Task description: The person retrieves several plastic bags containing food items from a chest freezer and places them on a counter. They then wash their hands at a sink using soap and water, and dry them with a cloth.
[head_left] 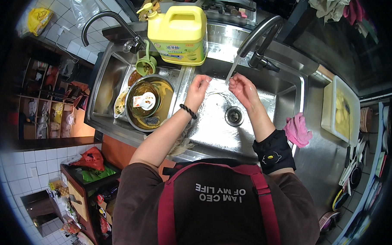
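Water runs from the curved metal faucet (260, 30) beside the fingers of my right hand (242, 88), which is wet, loosely curled and holds nothing that I can see. My left hand (199, 87), with a black bead bracelet at the wrist, hovers over the left part of the right steel sink basin (212, 129). Its fingers are bent and near the thumb, and no object shows in it. The two hands are apart. Between and below them lies the round drain (234, 116). A yellow pump jug (178, 34) stands behind the basins.
The left basin (103, 83) holds a steel bowl (170, 121) of murky water with dishes in it, a green strainer cup (146, 65) and a food-stained plate (120, 103). A pink cloth (298, 130) lies on the right rim, near a plastic tub (327, 104) of pale yellow pieces.
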Demonstrator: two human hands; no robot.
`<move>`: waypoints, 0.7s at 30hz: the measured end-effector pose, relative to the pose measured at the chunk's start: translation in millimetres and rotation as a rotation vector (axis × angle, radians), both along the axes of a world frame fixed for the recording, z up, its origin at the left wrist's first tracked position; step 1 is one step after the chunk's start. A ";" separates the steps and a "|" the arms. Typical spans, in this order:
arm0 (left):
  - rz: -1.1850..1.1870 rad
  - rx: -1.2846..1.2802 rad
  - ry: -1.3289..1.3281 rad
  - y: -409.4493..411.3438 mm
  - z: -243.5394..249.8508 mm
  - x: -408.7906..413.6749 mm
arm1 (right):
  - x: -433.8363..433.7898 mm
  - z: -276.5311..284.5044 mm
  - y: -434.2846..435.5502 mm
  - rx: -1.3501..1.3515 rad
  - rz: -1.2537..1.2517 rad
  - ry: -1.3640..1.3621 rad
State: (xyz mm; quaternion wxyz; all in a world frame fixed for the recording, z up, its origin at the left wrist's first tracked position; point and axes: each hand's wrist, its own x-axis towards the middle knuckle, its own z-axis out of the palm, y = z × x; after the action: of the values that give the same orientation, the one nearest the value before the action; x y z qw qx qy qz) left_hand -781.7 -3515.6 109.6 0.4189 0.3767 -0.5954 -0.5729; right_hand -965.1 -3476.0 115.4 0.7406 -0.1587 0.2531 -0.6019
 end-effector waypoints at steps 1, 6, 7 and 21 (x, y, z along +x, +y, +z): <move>0.021 0.360 0.216 -0.6 4.3 -4.3 | -1.6 -5.9 -2.4 -0.021 0.019 -0.177; -0.090 0.907 0.837 -5.3 -4.4 -25.0 | 15.2 -14.1 -4.5 0.089 -0.056 -0.271; -0.090 0.938 0.867 -3.9 -3.9 -30.0 | 14.9 -15.5 -5.0 0.077 -0.059 -0.280; -0.124 1.002 0.958 -6.8 -9.8 -39.5 | 11.1 -15.5 -8.6 0.084 -0.103 -0.256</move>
State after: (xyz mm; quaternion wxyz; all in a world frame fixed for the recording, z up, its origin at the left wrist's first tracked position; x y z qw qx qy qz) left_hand -821.2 -3522.4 99.8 0.3777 0.1958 -0.0292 -0.9045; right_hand -954.0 -3484.6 99.8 0.7407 -0.0364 0.1895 -0.6435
